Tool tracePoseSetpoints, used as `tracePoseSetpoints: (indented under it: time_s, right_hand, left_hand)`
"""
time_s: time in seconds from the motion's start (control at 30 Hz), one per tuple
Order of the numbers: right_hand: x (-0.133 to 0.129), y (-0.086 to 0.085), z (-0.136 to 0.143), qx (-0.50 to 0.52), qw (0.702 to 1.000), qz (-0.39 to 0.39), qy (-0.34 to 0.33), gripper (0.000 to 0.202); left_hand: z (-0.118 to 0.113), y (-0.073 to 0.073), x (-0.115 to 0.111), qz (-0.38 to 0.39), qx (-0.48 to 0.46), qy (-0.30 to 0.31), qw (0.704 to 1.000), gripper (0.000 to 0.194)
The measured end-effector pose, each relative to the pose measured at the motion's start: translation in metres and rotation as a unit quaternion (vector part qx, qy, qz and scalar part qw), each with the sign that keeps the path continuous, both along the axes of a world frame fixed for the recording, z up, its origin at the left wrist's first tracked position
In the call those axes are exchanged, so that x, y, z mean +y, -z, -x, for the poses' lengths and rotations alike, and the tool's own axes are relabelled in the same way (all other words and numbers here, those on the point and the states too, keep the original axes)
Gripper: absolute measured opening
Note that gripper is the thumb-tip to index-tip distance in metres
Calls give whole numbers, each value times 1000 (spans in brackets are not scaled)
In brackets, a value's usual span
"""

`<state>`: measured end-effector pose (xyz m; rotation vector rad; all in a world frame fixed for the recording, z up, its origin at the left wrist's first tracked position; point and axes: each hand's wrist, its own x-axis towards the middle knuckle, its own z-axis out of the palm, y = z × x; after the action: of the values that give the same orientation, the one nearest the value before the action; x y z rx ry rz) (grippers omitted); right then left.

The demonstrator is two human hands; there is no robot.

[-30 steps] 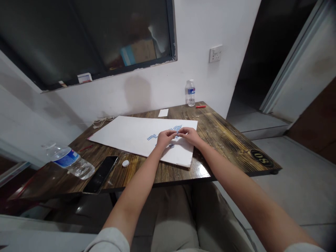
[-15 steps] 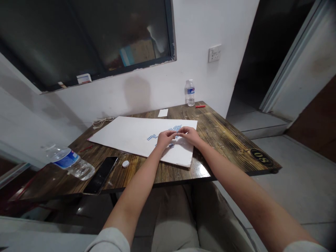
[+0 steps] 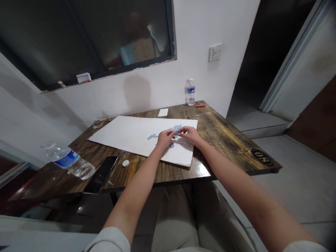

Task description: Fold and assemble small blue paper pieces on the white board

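Note:
A white board (image 3: 131,131) lies on the dark wooden table with small blue pieces (image 3: 151,137) on it; they look like short striped strips, too small to name surely. Over the board's right part, my left hand (image 3: 166,138) and my right hand (image 3: 190,134) meet at the fingertips, both closed in a pinch. A tiny bluish bit shows between the fingers; what it is and which hand bears it I cannot make out. Another blue piece (image 3: 172,145) lies just under my left hand.
On the table (image 3: 223,147) a large water bottle (image 3: 70,161) lies tilted at left, beside a phone (image 3: 101,175) and a white cap (image 3: 126,163). Toward the wall are a small bottle (image 3: 191,92), a red pen-like stick (image 3: 201,106), a paper piece (image 3: 163,112) and a cable (image 3: 102,121).
The fingertips of my two hands have drawn slightly apart, with the small bluish bit showing between them. The board and the other things lie where they were.

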<state>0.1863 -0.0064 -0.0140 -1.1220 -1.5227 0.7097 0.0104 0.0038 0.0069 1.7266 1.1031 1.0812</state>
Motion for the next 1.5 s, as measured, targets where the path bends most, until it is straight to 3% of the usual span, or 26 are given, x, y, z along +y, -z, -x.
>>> tracePoseSetpoints:
  time_s: [0.4,0.7,0.97,1.07,1.17,1.3,1.4,1.5]
  right_hand:
    - [2,3,0,8,1000,0,3,23]
    - [-1,2,1,45,998,23,-34,30]
    - [-2,1,0,36,999,15,-38,25]
    - [-2,0,0,24,999,16,-43,20]
    - [-3,-1,1,-14,999,15,-36,15]
    - [-7,-2,1,-128,991,-23,24,13]
    - [-11,-1,2,-228,970,-70,39,25]
    - [-13,1,2,-294,953,-73,9,35]
  left_hand:
    - [-1,4,4,-4,-11,11,1000,27]
    - [1,-2,3,-52,9,-34,998,34]
    - [0,7,8,14,-2,-43,999,27]
    - [0,4,6,-1,-6,-40,999,28]
    - [-1,1,5,-27,-35,-28,999,22]
    - [-1,-4,4,-41,-64,-34,997,20]
    - [0,-6,3,-46,-58,-57,996,22]
    - [2,-4,5,-34,-53,-74,995,18]
